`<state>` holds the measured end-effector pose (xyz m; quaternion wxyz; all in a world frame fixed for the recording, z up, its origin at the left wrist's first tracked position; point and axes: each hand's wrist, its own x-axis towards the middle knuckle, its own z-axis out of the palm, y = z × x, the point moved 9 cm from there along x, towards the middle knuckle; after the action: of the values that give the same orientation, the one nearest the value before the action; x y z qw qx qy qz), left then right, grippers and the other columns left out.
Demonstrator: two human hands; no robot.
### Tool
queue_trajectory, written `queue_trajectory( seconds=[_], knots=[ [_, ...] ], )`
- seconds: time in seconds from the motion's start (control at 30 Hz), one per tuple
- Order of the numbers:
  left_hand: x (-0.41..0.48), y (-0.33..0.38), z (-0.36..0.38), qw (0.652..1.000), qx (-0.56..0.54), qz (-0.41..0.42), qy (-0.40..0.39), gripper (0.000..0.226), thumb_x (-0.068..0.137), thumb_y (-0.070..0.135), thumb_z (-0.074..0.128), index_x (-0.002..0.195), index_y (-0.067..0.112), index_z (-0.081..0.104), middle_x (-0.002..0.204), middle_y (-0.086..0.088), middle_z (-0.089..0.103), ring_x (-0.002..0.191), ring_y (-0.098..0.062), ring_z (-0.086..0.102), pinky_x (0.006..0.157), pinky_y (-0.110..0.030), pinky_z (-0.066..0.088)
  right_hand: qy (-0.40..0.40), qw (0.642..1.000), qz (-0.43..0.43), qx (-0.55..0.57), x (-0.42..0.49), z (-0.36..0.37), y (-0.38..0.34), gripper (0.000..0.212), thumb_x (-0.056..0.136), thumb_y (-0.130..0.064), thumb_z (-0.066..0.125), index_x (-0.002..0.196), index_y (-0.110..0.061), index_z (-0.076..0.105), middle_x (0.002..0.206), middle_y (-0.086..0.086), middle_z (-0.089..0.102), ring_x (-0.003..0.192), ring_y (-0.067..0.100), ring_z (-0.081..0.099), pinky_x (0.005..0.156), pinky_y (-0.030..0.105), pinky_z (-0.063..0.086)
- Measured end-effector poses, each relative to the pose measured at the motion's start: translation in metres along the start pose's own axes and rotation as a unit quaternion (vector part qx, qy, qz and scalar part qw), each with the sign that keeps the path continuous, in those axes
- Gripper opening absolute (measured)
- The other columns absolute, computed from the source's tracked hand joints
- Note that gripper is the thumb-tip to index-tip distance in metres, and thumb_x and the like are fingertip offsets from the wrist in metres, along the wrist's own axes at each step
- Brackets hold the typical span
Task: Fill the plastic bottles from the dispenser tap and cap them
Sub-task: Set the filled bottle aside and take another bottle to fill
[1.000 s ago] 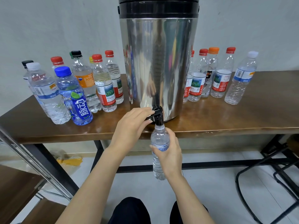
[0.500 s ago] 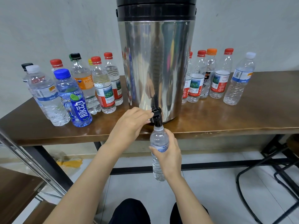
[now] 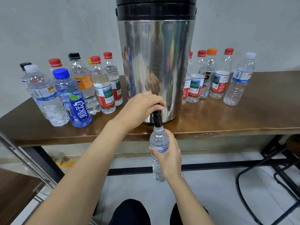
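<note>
Plastic bottle, seen from the head camera: it is clear and ribbed lower down, with a pale blue-and-white label band around its shoulder and no cap on. It stands upright in the air in front of the table edge, its open mouth right at the black tap spout of the steel dispenser. How full it is cannot be told.

The right hand wraps the bottle at the label, fingers curled round from behind and the thumb across the front. The left hand covers the top of the tap, its fingers bent down over the lever, which is mostly hidden beneath them.

On the table, a cluster of capped bottles stands left of the dispenser and a row of capped bottles stands right of it.
</note>
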<state>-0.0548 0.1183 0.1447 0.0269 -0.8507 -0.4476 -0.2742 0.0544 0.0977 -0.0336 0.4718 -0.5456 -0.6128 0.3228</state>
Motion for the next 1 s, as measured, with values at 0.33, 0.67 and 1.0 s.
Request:
queue_trajectory(
  seconds=[0.33,0.67,1.0],
  knots=[
    [-0.02,-0.01,-0.011,0.973,-0.157,-0.072,0.154,0.022,0.099,0.018,0.055,0.116,0.023,0.068,0.106,0.019,0.062,0.108,-0.006,0.056,0.093,-0.022,0.045,0.001,1.0,0.0,-0.004,-0.001,-0.001,-0.001,0.077,0.073,-0.033,0.084,0.136,-0.041,0.042,0.129,-0.019,0.055,0.113,0.008,0.056,0.092,0.035,0.051],
    [-0.101,-0.131,0.042,0.896,-0.089,-0.422,0.107,0.037,0.101,0.019,0.053,0.137,0.009,0.055,0.141,-0.011,0.054,0.13,-0.026,0.048,0.105,-0.033,0.036,-0.002,1.0,0.004,0.005,-0.002,0.0,0.0,0.076,0.072,-0.031,0.085,0.135,-0.039,0.043,0.126,-0.02,0.056,0.109,0.004,0.057,0.092,0.035,0.051],
    [-0.089,-0.117,0.07,0.915,0.025,-0.403,-0.001,0.037,0.101,0.02,0.055,0.137,0.011,0.055,0.132,-0.01,0.056,0.125,-0.028,0.045,0.102,-0.039,0.038,-0.016,1.0,0.011,0.004,-0.013,0.004,0.007,0.074,0.073,-0.027,0.085,0.134,-0.04,0.045,0.125,-0.021,0.057,0.11,0.003,0.057,0.085,0.024,0.048]
  ],
)
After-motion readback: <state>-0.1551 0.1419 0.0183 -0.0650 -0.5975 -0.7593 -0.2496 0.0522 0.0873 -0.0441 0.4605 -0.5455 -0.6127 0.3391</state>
